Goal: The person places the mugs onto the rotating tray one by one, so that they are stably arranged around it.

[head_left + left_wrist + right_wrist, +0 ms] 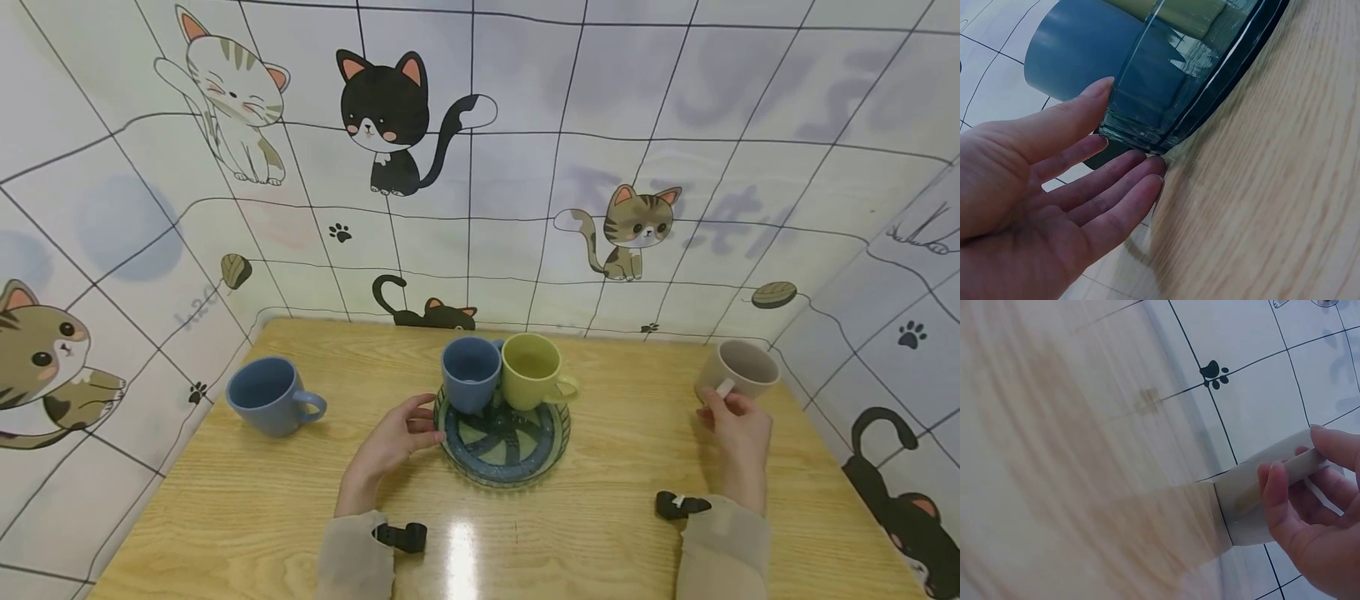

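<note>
A round glass tray (501, 475) with a ridged rim stands mid-table. On its back part are a blue mug (471, 379) and a yellow mug (531, 375), side by side. My left hand (396, 435) is at the tray's left edge, thumb and fingertips against the glass; in the left wrist view the fingers (1116, 219) extend loosely by its base. At the far right, my right hand (738, 429) grips the handle of a beige mug (750, 367). Fingers and thumb wrap that handle in the right wrist view, where the mug (1250, 522) is partly hidden by them.
A second blue mug (272, 398) stands at the table's left, handle pointing right. The wooden table (570, 542) meets cat-printed, tiled-pattern walls (517, 183) at the back and both sides. Dark straps (405, 537) circle the wrists over beige sleeves.
</note>
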Motion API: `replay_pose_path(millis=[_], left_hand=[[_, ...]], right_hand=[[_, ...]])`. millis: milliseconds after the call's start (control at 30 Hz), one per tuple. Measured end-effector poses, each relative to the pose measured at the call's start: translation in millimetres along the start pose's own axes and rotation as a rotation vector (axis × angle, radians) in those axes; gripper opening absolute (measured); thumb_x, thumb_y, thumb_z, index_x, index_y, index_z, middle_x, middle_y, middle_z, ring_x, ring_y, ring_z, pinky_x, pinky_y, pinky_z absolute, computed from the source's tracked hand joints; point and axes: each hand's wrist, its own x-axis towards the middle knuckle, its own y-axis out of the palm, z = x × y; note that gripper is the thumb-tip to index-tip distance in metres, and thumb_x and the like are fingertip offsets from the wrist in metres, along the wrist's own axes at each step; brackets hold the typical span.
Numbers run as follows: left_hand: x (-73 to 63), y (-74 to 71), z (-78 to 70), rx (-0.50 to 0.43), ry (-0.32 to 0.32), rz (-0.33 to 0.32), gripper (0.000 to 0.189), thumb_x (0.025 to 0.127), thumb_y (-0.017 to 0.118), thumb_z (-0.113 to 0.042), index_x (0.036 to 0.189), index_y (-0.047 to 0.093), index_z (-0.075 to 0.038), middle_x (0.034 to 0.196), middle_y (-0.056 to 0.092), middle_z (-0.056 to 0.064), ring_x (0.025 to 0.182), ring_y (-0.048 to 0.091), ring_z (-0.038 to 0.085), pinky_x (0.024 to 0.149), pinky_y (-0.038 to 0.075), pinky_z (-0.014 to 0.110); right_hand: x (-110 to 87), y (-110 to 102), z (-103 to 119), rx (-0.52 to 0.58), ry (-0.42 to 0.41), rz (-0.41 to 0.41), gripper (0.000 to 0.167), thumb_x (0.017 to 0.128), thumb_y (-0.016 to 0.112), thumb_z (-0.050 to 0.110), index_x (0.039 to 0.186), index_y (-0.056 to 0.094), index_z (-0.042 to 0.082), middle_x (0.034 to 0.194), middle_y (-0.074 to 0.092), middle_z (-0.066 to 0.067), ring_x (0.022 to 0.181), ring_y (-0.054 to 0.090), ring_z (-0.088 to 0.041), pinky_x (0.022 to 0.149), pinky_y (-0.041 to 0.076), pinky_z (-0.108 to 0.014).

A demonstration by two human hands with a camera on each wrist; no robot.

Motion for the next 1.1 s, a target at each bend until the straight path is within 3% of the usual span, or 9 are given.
replay_pose_path(millis=[400, 767, 833, 900, 1100], left_hand=[[-1.4, -0.1, 0.0, 0.048, 0.002, -0.003, 0.070, 0.087, 0.075, -0.007, 0.147, 0.040, 0.000, 0.127, 0.056, 0.021, 0.112, 0.057, 0.033, 0.088, 0.051, 0.045], [-2.0, -0.2, 0.2, 0.009, 0.009, 0.038, 0.075, 0.087, 0.074, -0.006, 0.150, 0.034, 0.000, 0.132, 0.053, 0.022, 0.116, 0.054, 0.036, 0.090, 0.050, 0.045], [-2.4, 0.2, -0.3, 0.015, 0.007, 0.036, 0.075, 0.087, 0.074, -0.007, 0.150, 0.034, 0.000, 0.133, 0.052, 0.022, 0.117, 0.054, 0.036, 0.091, 0.049, 0.046], [-3.0, 0.7, -1.1, 0.020, 0.006, 0.033, 0.075, 0.087, 0.075, -0.007, 0.150, 0.034, 0.000, 0.134, 0.052, 0.022, 0.117, 0.054, 0.037, 0.092, 0.049, 0.048], [-5.3, -0.5, -3.5, 0.019, 0.013, 0.042, 0.074, 0.088, 0.074, -0.008, 0.150, 0.034, 0.000, 0.135, 0.052, 0.023, 0.118, 0.053, 0.038, 0.093, 0.048, 0.049]], right_hand=[[-1.6, -4, -2, -0.063, -0.005, -0.039, 0.030, 0.091, 0.071, 0.026, 0.103, 0.069, -0.002, 0.075, 0.066, 0.008, 0.064, 0.066, -0.005, 0.063, 0.049, -0.012], [-14.3, -17, 9, 0.207, 0.057, -0.068, 0.009, 0.088, 0.073, 0.014, 0.090, 0.074, 0.005, 0.086, 0.064, 0.001, 0.063, 0.068, -0.011, 0.069, 0.055, -0.019], [-17.4, -18, 11, 0.211, 0.059, -0.067, 0.011, 0.088, 0.073, 0.014, 0.092, 0.074, 0.003, 0.089, 0.063, 0.000, 0.065, 0.068, -0.012, 0.074, 0.055, -0.021], [-21.0, -20, 13, 0.193, 0.068, -0.062, 0.015, 0.088, 0.073, 0.017, 0.096, 0.074, 0.003, 0.090, 0.064, 0.000, 0.068, 0.069, -0.012, 0.087, 0.052, -0.022], [-32.6, -21, 23, 0.149, 0.049, -0.039, 0.024, 0.087, 0.075, 0.023, 0.103, 0.074, 0.005, 0.089, 0.068, 0.003, 0.069, 0.069, -0.008, 0.111, 0.028, -0.026]])
